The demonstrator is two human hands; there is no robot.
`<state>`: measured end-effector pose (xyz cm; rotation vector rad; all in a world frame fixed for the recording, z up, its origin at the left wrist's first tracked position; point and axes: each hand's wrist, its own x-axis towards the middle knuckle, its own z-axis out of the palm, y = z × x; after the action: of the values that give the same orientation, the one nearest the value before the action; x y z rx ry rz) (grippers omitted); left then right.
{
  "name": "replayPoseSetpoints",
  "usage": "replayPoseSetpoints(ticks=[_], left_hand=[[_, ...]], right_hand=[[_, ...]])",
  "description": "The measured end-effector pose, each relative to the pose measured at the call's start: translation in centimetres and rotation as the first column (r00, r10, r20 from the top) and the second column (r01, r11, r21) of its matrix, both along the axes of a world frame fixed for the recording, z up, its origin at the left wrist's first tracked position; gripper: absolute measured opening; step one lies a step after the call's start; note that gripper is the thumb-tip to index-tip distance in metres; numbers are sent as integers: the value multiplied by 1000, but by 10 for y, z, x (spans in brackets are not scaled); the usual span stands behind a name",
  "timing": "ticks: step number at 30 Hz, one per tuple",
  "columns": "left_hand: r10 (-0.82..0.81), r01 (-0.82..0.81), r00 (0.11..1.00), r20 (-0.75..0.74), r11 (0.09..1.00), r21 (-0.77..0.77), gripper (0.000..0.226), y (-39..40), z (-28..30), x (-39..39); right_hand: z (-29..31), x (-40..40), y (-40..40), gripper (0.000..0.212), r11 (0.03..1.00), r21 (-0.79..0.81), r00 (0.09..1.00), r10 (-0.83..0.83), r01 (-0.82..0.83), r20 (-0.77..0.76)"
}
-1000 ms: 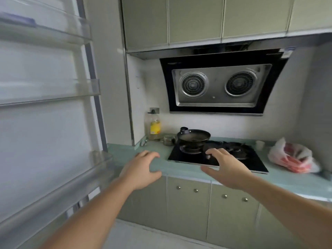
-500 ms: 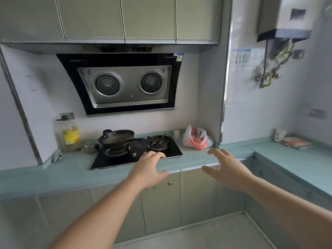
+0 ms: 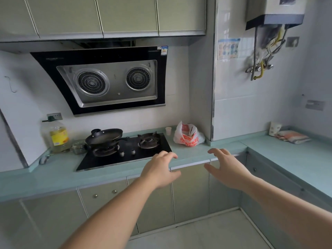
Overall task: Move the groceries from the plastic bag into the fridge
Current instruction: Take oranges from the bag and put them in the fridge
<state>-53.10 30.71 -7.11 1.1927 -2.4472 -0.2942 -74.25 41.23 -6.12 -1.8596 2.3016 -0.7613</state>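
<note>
A white plastic bag (image 3: 187, 135) with red print sits on the teal counter (image 3: 201, 150), in the corner right of the gas hob. Red contents show through its open top. Both my arms reach forward over the counter's front edge. My left hand (image 3: 159, 170) hovers empty with loosely bent fingers, short of the bag and to its lower left. My right hand (image 3: 226, 168) hovers empty with spread fingers, below and right of the bag. Neither hand touches anything. The fridge is out of view.
A black hob (image 3: 125, 153) carries a black frying pan (image 3: 104, 136) on its left burner. An oil bottle (image 3: 57, 136) and a small jar stand to its left. A small white cup (image 3: 168, 130) sits beside the bag. A folded cloth (image 3: 292, 136) lies on the right counter run.
The view has swung right, away from the open fridge door, which has left the frame. The bag now sits nearer the centre and closer. Both hands stay outstretched and empty.
</note>
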Motion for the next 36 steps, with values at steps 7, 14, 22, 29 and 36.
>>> replayPoseSetpoints(ticks=[7, 14, 22, 29, 36], left_hand=[[-13, 13, 1000, -3, 999, 42, 49, -81, -29, -53], [-27, 33, 998, -54, 993, 116, 51, -207, -46, -113], [-50, 55, 998, -38, 990, 133, 48, -318, -51, -170], [11, -16, 999, 38, 989, 144, 46, -408, -65, -216], [107, -114, 993, 45, 976, 186, 42, -485, -70, -263]], right_hand=[[-19, -40, -81, 53, 999, 40, 1000, 14, -13, -21], [-28, -105, -187, 54, 993, 103, 997, -56, 62, -57], [-38, -168, -292, 56, 991, 94, 995, -89, 93, -38], [-65, -234, -402, 51, 999, 38, 998, -12, 9, 68], [-84, -289, -510, 51, 995, 89, 989, 36, -49, 141]])
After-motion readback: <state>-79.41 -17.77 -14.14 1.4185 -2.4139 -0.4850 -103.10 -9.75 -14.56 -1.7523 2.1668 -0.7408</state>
